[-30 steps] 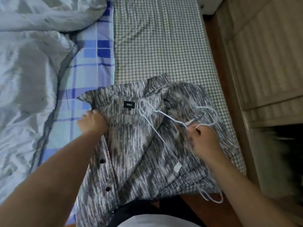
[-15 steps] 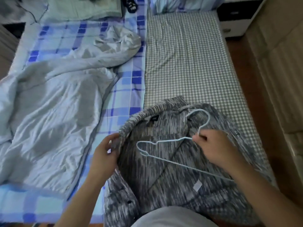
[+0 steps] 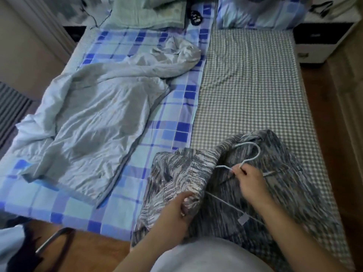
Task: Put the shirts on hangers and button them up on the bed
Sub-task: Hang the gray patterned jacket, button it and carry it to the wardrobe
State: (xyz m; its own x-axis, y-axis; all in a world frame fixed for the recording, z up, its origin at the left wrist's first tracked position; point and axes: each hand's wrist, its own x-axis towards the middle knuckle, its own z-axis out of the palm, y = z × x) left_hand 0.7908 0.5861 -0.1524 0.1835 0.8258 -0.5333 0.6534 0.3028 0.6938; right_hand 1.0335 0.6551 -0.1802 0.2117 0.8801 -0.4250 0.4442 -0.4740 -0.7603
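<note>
While spread across most of the view, bed [image 3: 245,79] carrying two coverings: blue plaid sheet [image 3: 172,122] on the left half, small green-check sheet [image 3: 251,95] on the right half. Crumpled pale grey blanket [image 3: 94,122] lying over the plaid half, reaching toward the left edge. Pillows bunched along the far edge, blurred. Grey streaked shirt [image 3: 275,203] at the near edge, straddling the seam between the two sheets and mostly on the checked side, front opened, one panel folded back to the left. White wire hanger [image 3: 255,154] lying on the opened shirt, hook pointing toward the far edge, left shoulder arm tucked under the folded-back panel; lower bar running across the shirt with a small white tag on it. Left hand [image 3: 176,214] gripping the edge of the folded-back panel, fingers curled round the cloth. Right hand [image 3: 251,183] pinching the hanger neck just below the hook
</note>
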